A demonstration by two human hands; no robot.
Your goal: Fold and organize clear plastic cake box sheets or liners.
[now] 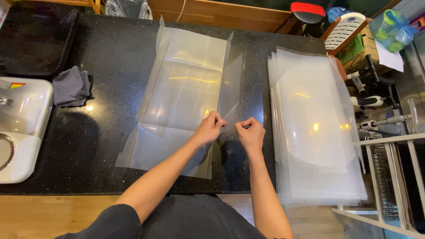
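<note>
A clear plastic sheet (183, 95) with creased flaps lies flat on the black speckled counter (110, 57). Its right side flap stands up along the fold. My left hand (210, 128) pinches the lower corner of that raised flap, fingers closed on the plastic. My right hand (250, 132) is right beside it, fingertips pinched on the same flap's edge. Both forearms reach in from the bottom of the view.
A stack of several clear plastic sheets (314, 132) lies at the counter's right end, overhanging its front edge. A folded grey cloth (71, 87) and a white basin (20, 128) are at the left. A white wire rack (389, 177) stands on the right.
</note>
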